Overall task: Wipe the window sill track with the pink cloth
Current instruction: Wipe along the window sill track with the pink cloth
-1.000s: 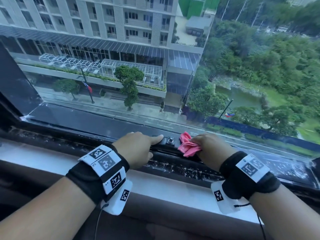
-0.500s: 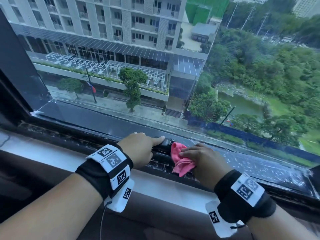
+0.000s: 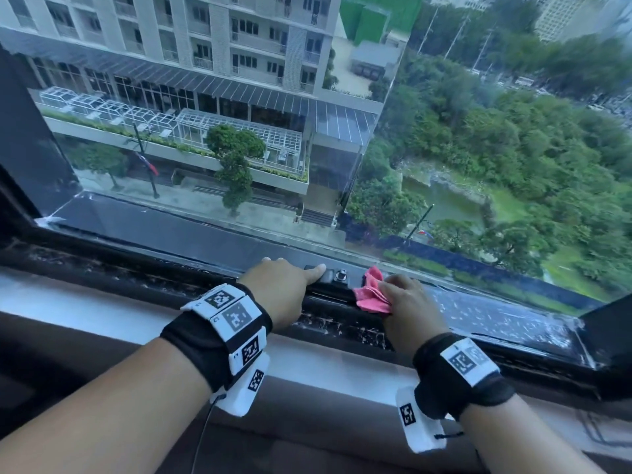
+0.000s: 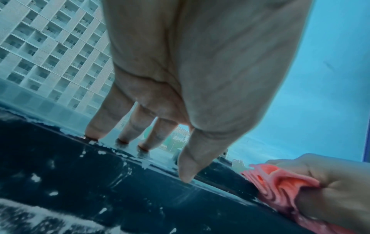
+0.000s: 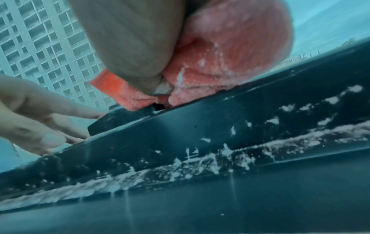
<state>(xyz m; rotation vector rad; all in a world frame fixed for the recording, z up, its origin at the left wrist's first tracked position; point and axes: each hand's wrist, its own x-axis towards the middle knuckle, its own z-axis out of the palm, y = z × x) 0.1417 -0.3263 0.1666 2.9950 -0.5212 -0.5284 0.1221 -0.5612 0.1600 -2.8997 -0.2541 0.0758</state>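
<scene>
The right hand (image 3: pixel 408 307) clutches the bunched pink cloth (image 3: pixel 371 295) on the dark window track (image 3: pixel 136 271); just left, the left hand (image 3: pixel 280 289) rests there with straight fingers, holding nothing.

On the black speckled window sill track (image 3: pixel 171 278), small black metal latch (image 3: pixel 337 277) sits mid-track; left hand (image 3: pixel 280 289) just left of latch, crumpled pink cloth (image 3: pixel 371 295) just right, under right hand (image 3: pixel 407 311).

A room high up in a tall building in a city. The large window (image 3: pixel 307 131) looks far down on a street (image 3: pixel 205 234), an apartment block (image 3: pixel 205 46), treetops (image 3: pixel 513 159) and a pond (image 3: pixel 444 203). A pale sill (image 3: pixel 85 302) runs under its dark, grimy frame (image 3: pixel 119 271).
</scene>
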